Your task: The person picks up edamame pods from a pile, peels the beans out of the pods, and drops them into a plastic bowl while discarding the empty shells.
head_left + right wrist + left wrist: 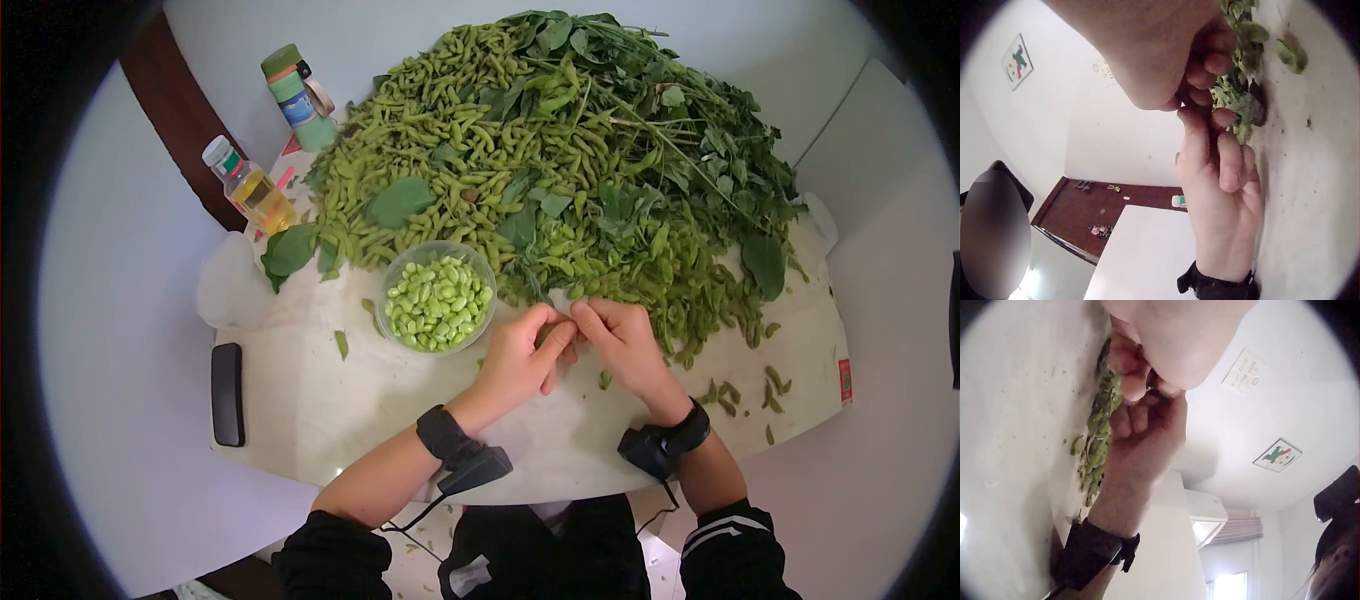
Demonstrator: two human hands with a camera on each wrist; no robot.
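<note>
My left hand (520, 355) and right hand (630, 350) meet over the near edge of the pod heap, thumbs and fingertips close together. Between them they pinch a small green edamame pod, mostly hidden behind the fingers. In the left wrist view the right hand (1141, 440) has its fingers curled in against the left. The right wrist view shows the left hand (1222, 200) with thumb and forefinger at the right fingertips. Just left of the hands stands a clear round bowl (436, 246) holding shelled green beans (440, 305).
A big heap of edamame pods (470, 130) covers the table's back, with leafy stems (700, 150) at right. Loose pods (728, 395) lie at front right. Along the left are a green tumbler (300, 105), a bottle of yellow liquid (262, 200) and a black phone-like object (228, 395).
</note>
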